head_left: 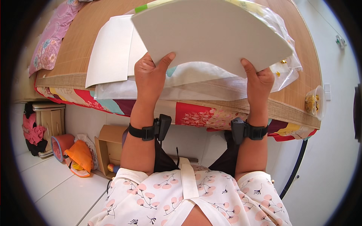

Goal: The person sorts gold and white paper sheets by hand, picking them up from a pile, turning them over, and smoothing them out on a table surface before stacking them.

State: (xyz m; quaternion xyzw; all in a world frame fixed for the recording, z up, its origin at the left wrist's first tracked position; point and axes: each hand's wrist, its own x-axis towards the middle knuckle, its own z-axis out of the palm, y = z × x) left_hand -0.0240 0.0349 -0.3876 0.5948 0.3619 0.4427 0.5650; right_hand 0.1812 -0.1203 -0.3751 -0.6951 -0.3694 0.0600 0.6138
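Observation:
A large off-white sheet, stiff like card or thin board, is held up in front of me and bows in a curve. My left hand grips its near left edge, thumb on the face towards me. At the near right edge my right hand pinches it the same way, its fingers hidden behind. Below the sheet lies clear plastic film on the bed. More white sheets lie flat to the left, partly under the held one. Small gold pieces show on the plastic near my right hand.
The bed has a woven mat and a patchwork cover. A clear tub of gold pieces stands at its right corner. A floral pillow lies far left. On the floor are a cardboard box, an orange bag and a bin.

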